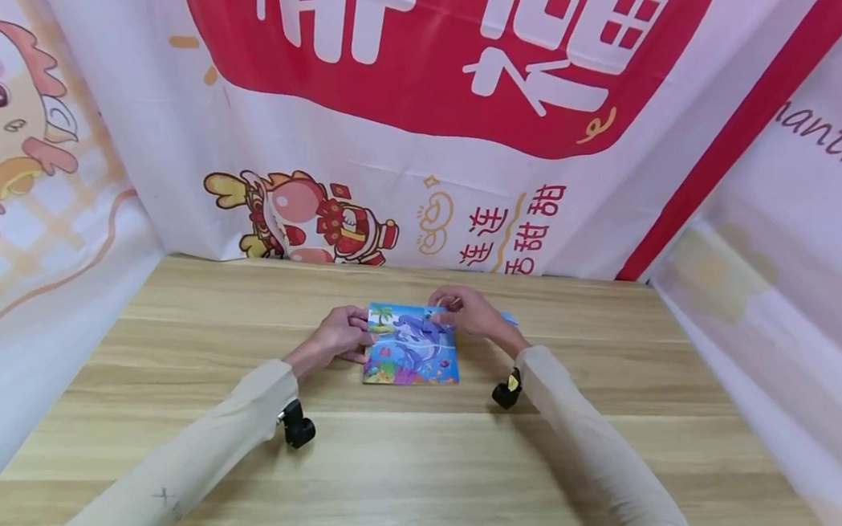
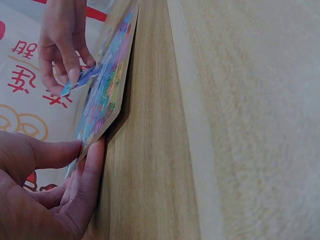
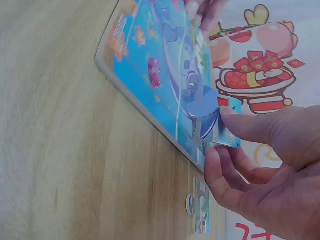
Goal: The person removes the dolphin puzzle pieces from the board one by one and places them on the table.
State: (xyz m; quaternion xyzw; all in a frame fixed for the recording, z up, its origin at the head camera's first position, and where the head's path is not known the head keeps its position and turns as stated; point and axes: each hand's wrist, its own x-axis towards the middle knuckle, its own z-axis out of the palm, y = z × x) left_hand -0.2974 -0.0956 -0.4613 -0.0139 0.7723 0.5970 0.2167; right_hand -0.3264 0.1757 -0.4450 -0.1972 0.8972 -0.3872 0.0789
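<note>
One dolphin puzzle (image 1: 410, 354) is flanked: left edge gripped by the left hand (image 1: 340, 332), a piece (image 2: 85, 79) pinched by the right hand (image 1: 469, 311).

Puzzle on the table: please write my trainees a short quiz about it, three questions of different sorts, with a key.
1. Which hand pinches a loose piece?
2. True or false: the left hand grips the edge of the puzzle.
3. In the head view, where does another piece lie? A) on the near side of the puzzle; B) left of the puzzle; C) on the table, right of the puzzle.

Key: 1. the right hand; 2. true; 3. C.
</note>
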